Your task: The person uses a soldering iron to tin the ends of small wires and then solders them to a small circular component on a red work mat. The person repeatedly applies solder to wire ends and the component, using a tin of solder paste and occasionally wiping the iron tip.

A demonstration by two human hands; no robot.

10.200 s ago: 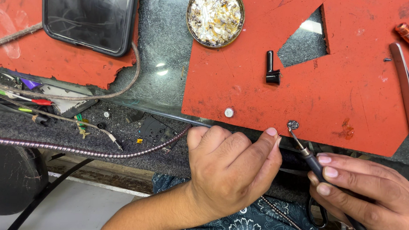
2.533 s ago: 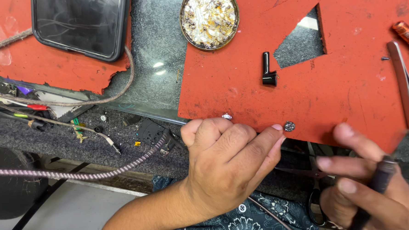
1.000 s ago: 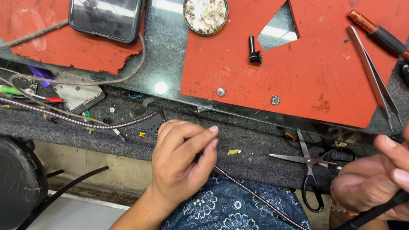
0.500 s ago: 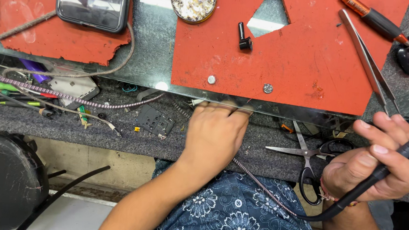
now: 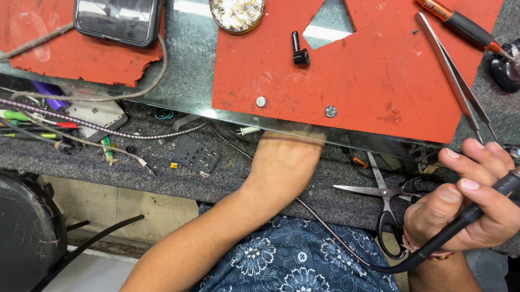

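Black soldering iron (image 5: 479, 211) gripped in right hand (image 5: 468, 202) | left hand (image 5: 285, 164) under shelf edge, grip unclear

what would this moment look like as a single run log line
left hand: fingers under glass shelf edge | right hand: grip on soldering iron | scissors on lower ledge | tweezers on red mat

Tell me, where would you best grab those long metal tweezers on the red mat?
Pinch the tweezers across their two arms near the middle, coming straight down from above. They lie flat on the red mat, joined end top left, tips pointing lower right, with bare mat on both sides.
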